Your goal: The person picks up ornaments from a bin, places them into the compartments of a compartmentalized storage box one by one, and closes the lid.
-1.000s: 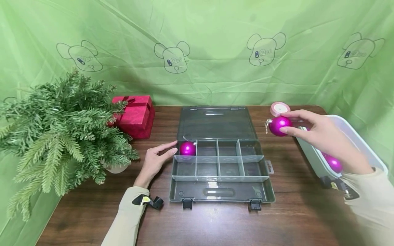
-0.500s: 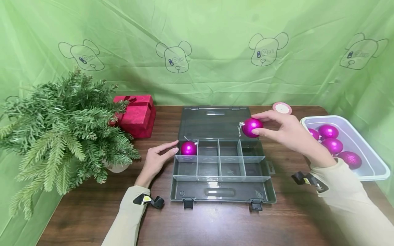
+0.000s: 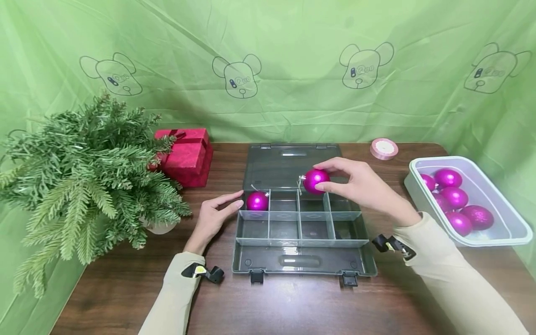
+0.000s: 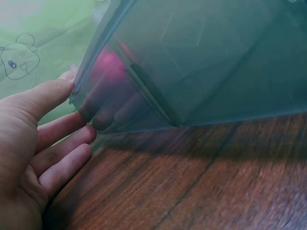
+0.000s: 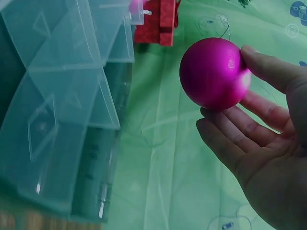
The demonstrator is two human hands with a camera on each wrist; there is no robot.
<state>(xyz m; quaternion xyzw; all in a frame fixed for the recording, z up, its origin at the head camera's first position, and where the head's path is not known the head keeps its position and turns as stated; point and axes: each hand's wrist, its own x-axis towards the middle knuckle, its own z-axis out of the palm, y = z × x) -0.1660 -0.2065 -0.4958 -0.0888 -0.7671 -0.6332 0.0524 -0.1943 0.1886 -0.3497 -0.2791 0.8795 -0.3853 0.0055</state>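
Note:
My right hand (image 3: 356, 184) pinches a shiny magenta Christmas ball (image 3: 316, 181) between thumb and fingers, its silver cap and string facing left. The ball is held above the back row of a dark see-through divided box (image 3: 304, 260), overlapping the third compartment in the head view. Another magenta Christmas ball (image 3: 257, 201) sits in the back left compartment. At the box's left side rests my left hand (image 3: 210, 218), fingers extended with the tips at the back left corner. In the left wrist view, its thumb and fingers (image 4: 72, 143) lie against the box's wall (image 4: 192, 72).
A white plastic tub (image 3: 500, 197) with several magenta balls stands at the right. Behind it, a pink ribbon roll (image 3: 384, 149) lies on the table. The box's lid (image 3: 289, 167) is laid back. A red gift box (image 3: 188, 156) and a small artificial Christmas tree (image 3: 88, 186) stand left.
My right hand has carried the ball leftward from beside the tub to over the divided box. The balls in the tub have come into view. My left hand stays at the box's side.

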